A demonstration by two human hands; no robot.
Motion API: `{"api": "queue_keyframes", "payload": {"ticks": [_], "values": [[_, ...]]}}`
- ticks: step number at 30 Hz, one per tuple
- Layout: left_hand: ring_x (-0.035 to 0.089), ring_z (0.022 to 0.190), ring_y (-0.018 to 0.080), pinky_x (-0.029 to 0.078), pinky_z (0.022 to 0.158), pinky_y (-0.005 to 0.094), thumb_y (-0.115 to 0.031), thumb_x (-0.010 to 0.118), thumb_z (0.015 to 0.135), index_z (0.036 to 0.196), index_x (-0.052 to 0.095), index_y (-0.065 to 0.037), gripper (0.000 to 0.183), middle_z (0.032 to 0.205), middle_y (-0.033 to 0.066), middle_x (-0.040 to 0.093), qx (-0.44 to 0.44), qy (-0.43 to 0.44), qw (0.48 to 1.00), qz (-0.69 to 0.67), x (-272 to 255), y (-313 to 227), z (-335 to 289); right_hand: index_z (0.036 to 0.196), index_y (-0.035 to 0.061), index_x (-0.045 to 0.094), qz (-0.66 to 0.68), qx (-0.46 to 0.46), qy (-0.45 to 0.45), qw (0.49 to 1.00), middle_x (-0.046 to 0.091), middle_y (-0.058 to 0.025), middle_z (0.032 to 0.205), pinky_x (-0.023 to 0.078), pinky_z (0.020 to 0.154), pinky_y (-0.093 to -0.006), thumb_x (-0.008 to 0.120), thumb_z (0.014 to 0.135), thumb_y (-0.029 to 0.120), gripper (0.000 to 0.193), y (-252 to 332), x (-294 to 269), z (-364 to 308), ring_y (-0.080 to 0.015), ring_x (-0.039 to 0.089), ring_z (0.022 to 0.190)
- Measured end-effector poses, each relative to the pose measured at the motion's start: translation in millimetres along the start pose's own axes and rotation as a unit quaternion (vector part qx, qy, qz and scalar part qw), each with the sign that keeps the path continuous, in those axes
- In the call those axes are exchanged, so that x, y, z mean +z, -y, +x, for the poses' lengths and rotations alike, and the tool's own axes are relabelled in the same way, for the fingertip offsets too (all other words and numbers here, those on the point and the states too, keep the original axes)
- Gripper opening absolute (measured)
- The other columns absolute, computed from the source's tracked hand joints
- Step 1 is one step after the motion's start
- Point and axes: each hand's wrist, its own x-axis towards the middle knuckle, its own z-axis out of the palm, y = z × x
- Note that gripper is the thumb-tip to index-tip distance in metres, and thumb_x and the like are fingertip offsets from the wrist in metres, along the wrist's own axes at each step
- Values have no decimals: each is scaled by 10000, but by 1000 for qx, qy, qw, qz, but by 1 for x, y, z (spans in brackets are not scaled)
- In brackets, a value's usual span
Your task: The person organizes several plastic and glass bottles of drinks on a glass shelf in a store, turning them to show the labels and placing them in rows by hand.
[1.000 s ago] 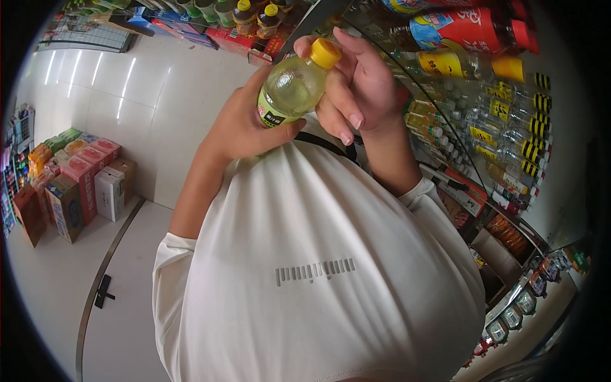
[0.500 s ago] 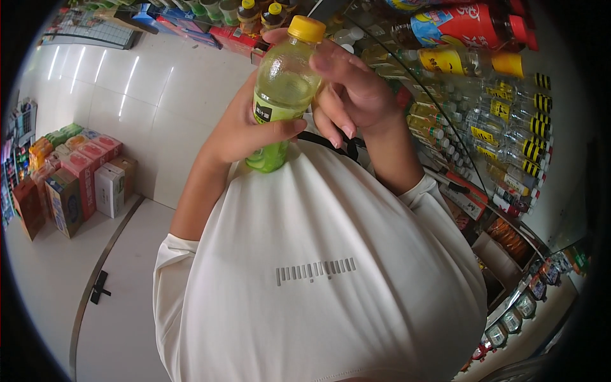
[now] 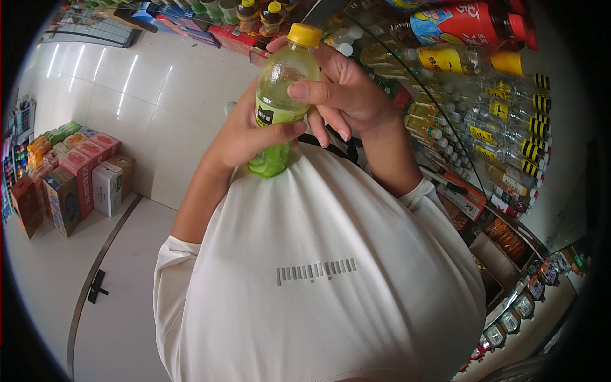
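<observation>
A clear drink bottle (image 3: 282,79) with a yellow cap and a green label stands upright before my chest, its base close to my white shirt. My left hand (image 3: 254,130) is closed around its lower half, thumb across the label. At the upper part, my right hand (image 3: 344,95) curls around from the right. Its thumb lies across the front of the bottle's shoulder, and a fingertip shows beyond the bottle's left side, behind it. The other right fingers hang bent beside the label. The bottle hides some of the fingers of both hands.
Shelves of bottled drinks (image 3: 503,121) rise close on my right, with large red-labelled bottles (image 3: 468,27) above. More bottles (image 3: 254,16) line the far edge. Several cartons (image 3: 76,172) stand at the left beside a grey surface (image 3: 133,267). Pale floor tiles (image 3: 162,83) lie beyond.
My right thumb has come down and left, from beside the bottle's neck to across its shoulder. The left hand keeps its hold, and the bottle has barely shifted.
</observation>
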Motion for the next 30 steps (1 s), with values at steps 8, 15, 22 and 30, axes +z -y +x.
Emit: {"api": "queue_keyframes", "payload": {"ticks": [8,15,22,30], "values": [[657,1008,148,550,865,310,-63,773,806,1437,460,-39,706,1157,59,647,-17,3,1000,-12,4,2,1,1475,-12,396,-2,-9,-41,999,671,-124,1186,519,360,-221,598,972,53,547,-4,2,-3,-43,504,355],[652,1034,149,548,880,308,-70,777,804,1446,447,-30,723,1174,67,644,-38,5,999,-7,5,5,3,1453,-21,422,12,-18,-57,998,677,-110,1154,504,348,-220,603,964,78,530,-9,0,-7,-27,468,344],[646,1056,163,545,898,319,-84,771,818,1465,424,-18,737,1195,82,636,-33,-2,999,2,4,8,4,1446,-24,431,18,-29,-62,997,681,-98,1146,503,349,-217,599,964,83,521,-14,-3,-8,-14,439,338],[663,959,188,561,815,336,-132,773,865,1484,398,-18,733,1116,93,651,-42,6,998,-43,4,8,4,1487,-13,416,-14,-29,-71,997,705,-70,997,540,413,-246,616,1001,120,542,-22,-11,-5,-52,522,394]]}}
